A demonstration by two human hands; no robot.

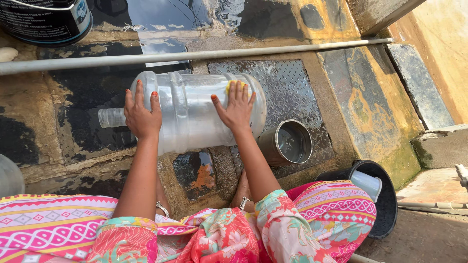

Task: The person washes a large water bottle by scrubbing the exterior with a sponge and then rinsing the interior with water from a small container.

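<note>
Lying on its side on wet ground, the clear water jug [190, 114] could roll from the left hand [141, 114] and right hand [237, 108], whose spread fingers [155, 101] only press flat, the right over a yellow sponge [229, 86]

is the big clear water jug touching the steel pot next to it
Cannot tell. In the head view the water jug's base end overlaps the rim of the steel pot from above, so any gap or contact there is hidden behind the jug and the right hand.

Bright daylight lit the scene, strongest on the wall [446, 53] at the right edge. Wet ground [161, 19] at the top mirrored sky and clouds. Glare whitened the bottle [190, 114]. Shadows were soft. Focus was sharp throughout; the pipe [195, 56] bowed slightly from lens distortion.
</note>
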